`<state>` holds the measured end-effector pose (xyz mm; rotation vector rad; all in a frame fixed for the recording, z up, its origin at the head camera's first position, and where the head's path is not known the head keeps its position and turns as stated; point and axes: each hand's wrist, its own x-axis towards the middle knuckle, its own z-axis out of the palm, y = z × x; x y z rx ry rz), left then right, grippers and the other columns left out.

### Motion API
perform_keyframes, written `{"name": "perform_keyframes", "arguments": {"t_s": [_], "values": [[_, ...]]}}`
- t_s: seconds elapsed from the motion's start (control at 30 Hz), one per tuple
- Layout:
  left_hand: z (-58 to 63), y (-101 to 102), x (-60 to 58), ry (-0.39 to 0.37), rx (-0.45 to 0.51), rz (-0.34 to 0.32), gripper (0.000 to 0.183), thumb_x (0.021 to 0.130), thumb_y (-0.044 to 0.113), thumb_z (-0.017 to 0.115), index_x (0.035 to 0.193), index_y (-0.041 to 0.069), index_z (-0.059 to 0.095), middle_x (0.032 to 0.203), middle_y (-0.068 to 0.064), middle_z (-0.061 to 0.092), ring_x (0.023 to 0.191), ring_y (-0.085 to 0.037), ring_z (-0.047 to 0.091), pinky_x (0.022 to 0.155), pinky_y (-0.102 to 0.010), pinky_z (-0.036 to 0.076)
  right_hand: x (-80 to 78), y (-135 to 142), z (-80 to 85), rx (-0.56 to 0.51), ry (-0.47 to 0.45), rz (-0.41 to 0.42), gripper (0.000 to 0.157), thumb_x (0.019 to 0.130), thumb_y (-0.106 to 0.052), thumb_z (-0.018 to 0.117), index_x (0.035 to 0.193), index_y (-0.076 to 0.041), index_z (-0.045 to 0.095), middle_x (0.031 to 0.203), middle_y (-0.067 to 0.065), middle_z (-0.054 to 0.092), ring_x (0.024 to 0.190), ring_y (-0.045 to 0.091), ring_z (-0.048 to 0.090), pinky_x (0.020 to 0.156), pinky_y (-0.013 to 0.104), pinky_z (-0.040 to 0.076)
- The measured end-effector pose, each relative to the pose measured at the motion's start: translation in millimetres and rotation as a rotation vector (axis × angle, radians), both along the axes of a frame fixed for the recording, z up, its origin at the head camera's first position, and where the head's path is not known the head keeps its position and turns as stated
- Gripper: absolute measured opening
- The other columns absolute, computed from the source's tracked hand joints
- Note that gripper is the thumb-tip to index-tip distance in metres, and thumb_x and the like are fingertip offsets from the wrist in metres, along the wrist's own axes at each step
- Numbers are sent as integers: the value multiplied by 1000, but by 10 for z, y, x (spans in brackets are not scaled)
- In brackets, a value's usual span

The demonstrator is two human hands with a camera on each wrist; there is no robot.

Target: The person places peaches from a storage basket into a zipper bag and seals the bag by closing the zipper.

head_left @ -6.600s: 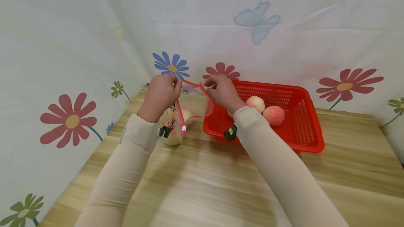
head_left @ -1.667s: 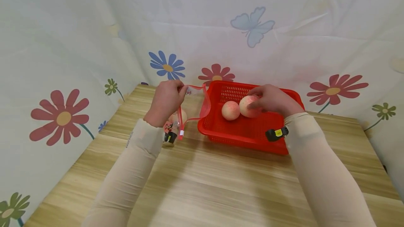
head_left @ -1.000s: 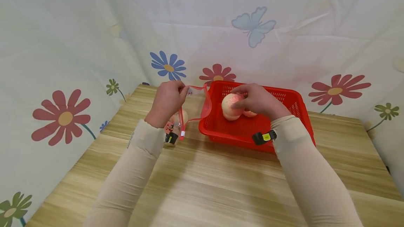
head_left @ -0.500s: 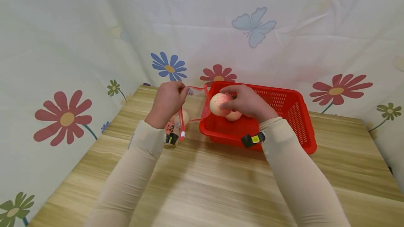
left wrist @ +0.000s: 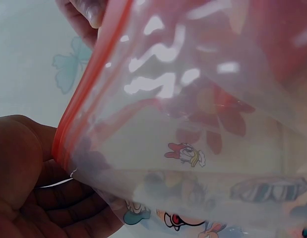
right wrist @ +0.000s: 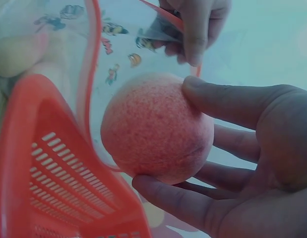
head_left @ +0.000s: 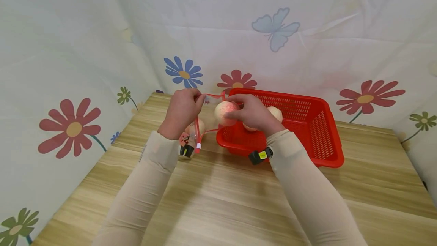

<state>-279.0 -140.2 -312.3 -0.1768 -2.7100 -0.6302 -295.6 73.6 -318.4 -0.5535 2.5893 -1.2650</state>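
Closest to me are my two pale sleeves, the left sleeve (head_left: 136, 193) and the right sleeve (head_left: 310, 193), reaching out over a wood-grain tabletop (head_left: 211, 208). A small black device with a yellow label sits at each cuff, the left device (head_left: 186, 151) partly behind the bag's edge and the right device (head_left: 261, 156) in front of the basket.

My left hand (head_left: 181, 111) is bent inward, thumb and fingers pinching the red rim of a clear zip bag (left wrist: 158, 114) printed with cartoon characters, one a duck with a red bow. The bag's mouth gapes toward my right, and its white slider (head_left: 198, 146) hangs at the near corner. Peaches (head_left: 199, 125) lie inside the bag; I cannot tell how many.

My right hand (head_left: 254, 113) holds a pink-speckled peach (head_left: 227, 113), thumb on one side and fingers curled round the other, spread only as wide as the fruit. That peach is in the air at the bag's mouth, by the left end of the red plastic basket (head_left: 336, 151); whether it touches the bag I cannot tell.

In the slotted basket are two more peaches, one (head_left: 274, 114) just beyond my wrist, the other (head_left: 249, 127) mostly covered by my hand.

Behind everything hangs a white cloth printed with a blue daisy (head_left: 184, 73), red daisies (head_left: 365, 99) and a pale blue butterfly (head_left: 276, 29).
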Motion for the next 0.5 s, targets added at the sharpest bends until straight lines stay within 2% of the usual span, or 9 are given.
{"name": "perform_keyframes", "arguments": {"t_s": [0.17,0.5], "values": [[-4,-5,-3,-18,5,6,24,95,26,62,93,5,73,80,-9,70,67,-23,56,59,-30,49,8,-80,-52,3,-18,-25,58,84,-34,74,138,-25,53,131,0,57,109,22,53,85,36,55],[-8,-13,-9,-6,-4,8,24,95,26,61,92,5,73,80,-9,70,68,-23,56,60,-30,49,2,-195,-110,38,-8,-32,59,84,-35,74,138,-24,54,129,1,59,109,22,54,86,36,55]]}}
